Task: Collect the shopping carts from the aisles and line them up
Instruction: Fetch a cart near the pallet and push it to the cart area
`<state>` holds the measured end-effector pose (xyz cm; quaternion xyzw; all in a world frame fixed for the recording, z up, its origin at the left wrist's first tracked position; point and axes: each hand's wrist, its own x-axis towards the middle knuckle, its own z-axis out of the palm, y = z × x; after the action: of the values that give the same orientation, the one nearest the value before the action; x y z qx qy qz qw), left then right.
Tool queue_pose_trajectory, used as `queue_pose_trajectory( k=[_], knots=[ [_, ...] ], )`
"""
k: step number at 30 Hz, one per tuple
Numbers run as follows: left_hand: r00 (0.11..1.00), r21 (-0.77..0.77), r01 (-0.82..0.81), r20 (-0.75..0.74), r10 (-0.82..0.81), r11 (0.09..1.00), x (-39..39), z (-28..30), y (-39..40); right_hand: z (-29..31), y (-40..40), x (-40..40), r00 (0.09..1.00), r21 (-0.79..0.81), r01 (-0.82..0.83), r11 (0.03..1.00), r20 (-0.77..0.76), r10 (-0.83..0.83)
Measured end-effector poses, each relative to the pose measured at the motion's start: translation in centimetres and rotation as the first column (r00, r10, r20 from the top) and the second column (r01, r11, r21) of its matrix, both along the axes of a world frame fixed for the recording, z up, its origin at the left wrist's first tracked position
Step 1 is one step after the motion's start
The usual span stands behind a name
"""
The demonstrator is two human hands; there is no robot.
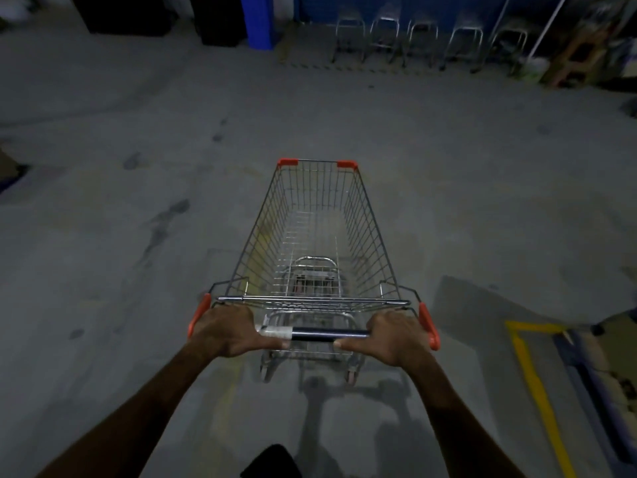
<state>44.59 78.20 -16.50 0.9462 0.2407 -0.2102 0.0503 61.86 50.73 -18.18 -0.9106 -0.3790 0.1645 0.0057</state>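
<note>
Gripping cart [312,232] handle [327,334] w/ both hands (L [229,329], R [389,334])

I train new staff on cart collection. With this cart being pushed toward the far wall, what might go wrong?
The metal stools lined along the wall stand ahead; the cart may strike them if not slowed. The handle has a taped patch beside the left hand, so grip there may slip. The right hand sits near the end, leaving little margin.
</note>
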Motion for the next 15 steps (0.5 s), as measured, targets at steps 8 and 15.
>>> queue_pose_trajectory(
  k=[8,15],
  knots=[
    [1.000,-0.013,0.019,-0.003,-0.019,1.000,15.5,-1.0,8.4,1.3,8.6,15.1,0.999,-0.072,0.020,0.997,0.038,-0.017],
    [1.000,-0.017,0.020,0.002,-0.020,1.000,29.2,-0.5,17.9,2.0,18.1,27.8,0.999,-0.095,0.039,0.995,-0.006,-0.039]
  ],
)
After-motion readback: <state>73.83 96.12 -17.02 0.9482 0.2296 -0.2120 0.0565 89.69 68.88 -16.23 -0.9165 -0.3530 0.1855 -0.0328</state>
